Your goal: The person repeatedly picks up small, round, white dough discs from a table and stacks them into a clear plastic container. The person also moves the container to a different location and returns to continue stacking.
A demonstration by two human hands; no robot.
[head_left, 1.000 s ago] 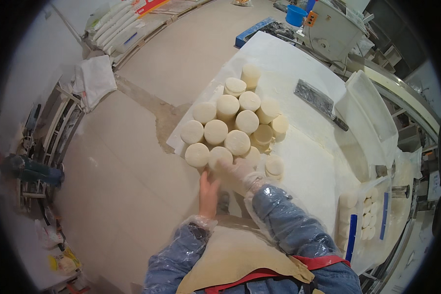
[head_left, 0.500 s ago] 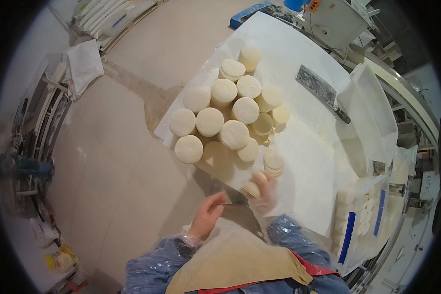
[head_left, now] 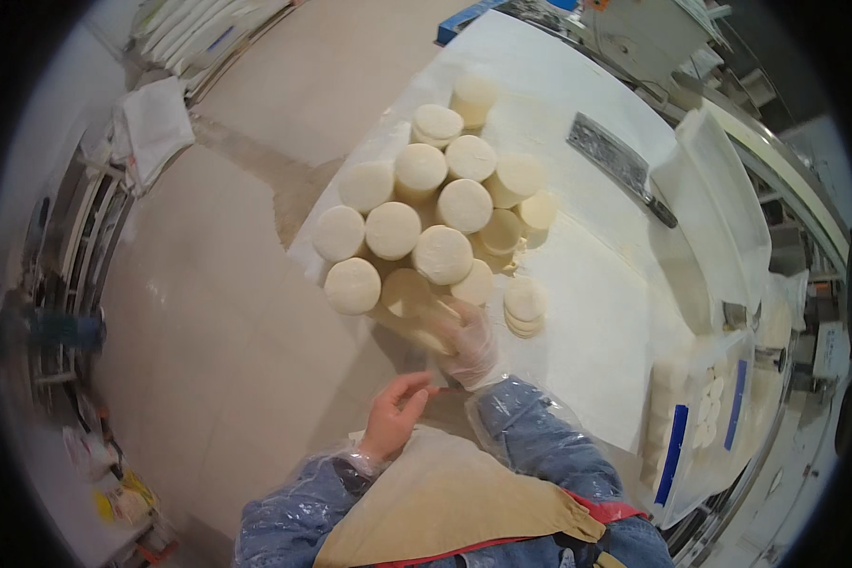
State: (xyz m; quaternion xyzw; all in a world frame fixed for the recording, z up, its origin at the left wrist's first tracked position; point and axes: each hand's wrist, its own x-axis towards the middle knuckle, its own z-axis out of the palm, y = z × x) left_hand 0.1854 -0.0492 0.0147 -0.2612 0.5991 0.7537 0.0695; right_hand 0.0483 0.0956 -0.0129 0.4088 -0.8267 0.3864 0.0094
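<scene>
Many stacks of round, pale dough wrappers (head_left: 392, 230) stand grouped on the white table (head_left: 596, 312). My gloved right hand (head_left: 471, 346) is closed on a small stack of dough wrappers (head_left: 434, 333), tilted beside the low stack (head_left: 406, 292) at the group's near edge. Where the held wrappers meet that stack, blur hides whether they touch. To the right of this hand lies a short, slightly fanned stack of wrappers (head_left: 524, 306). My left hand (head_left: 394, 415) hovers before my apron, off the table's near edge, with fingers loosely bent and apart, and nothing visible in it.
A broad cleaver (head_left: 615, 163) with a dark handle lies on the table's far right. Along the right side stand a white bin (head_left: 719, 208) and a clear container (head_left: 665, 473) with blue strips and pale rounds inside. Pale floor (head_left: 208, 312) stretches out at left.
My right hand has moved left and away from me with the wrappers, from beside the short stack to the group's near edge. My left hand has barely moved.
</scene>
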